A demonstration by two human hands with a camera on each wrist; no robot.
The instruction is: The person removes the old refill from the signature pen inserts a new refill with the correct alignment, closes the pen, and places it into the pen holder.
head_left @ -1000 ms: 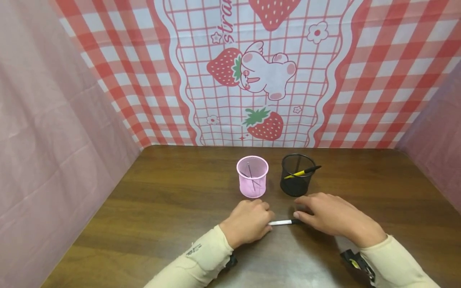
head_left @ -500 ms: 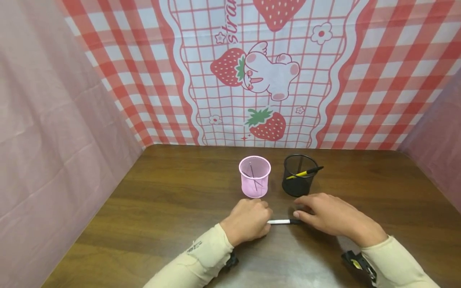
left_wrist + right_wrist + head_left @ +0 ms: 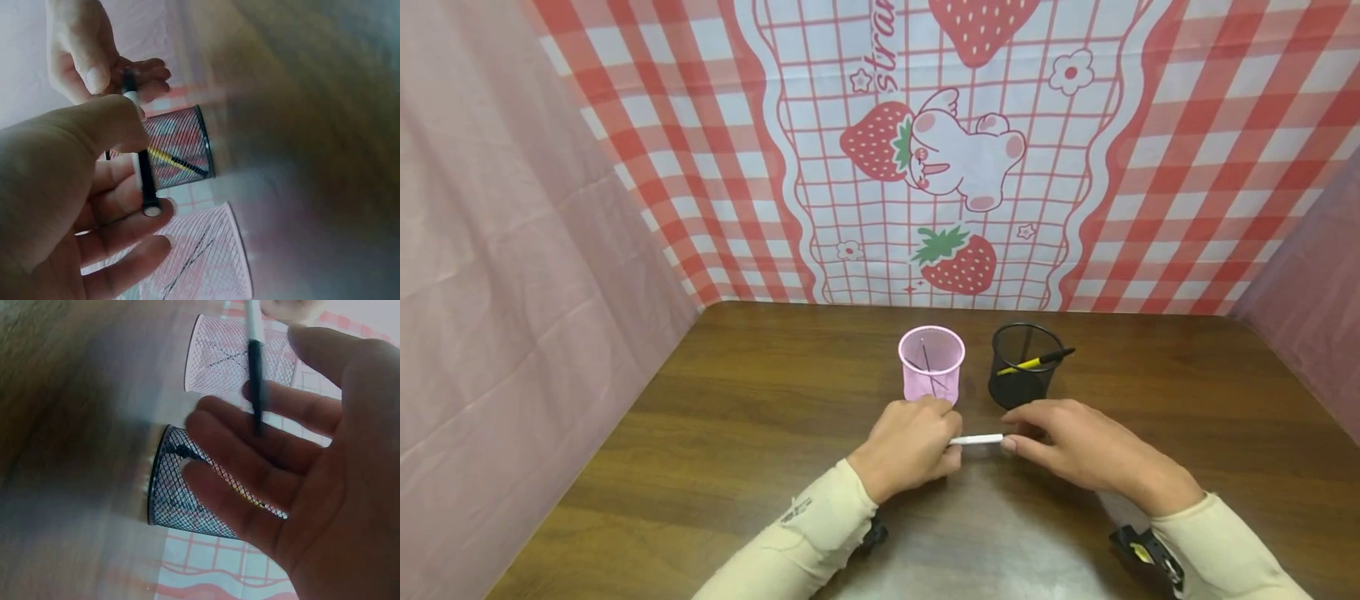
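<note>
I've got left hand [image 3: 910,442] pinching pen [image 3: 977,439] crosswise, far end pointing into right hand [image 3: 1086,446], fingers loosely wide.

A smooth, plastic-looking pen [image 3: 977,440] contrasted with a mesh pink cup [image 3: 932,385] and mesh black cup [image 3: 1018,388] toward the far edge of a glossy, wood-grained table [image 3: 760,392].

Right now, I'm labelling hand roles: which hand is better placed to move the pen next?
Probably the left hand: it pinches the pen. The right hand is beside one black end, fingers loose, no grip visible.
</note>
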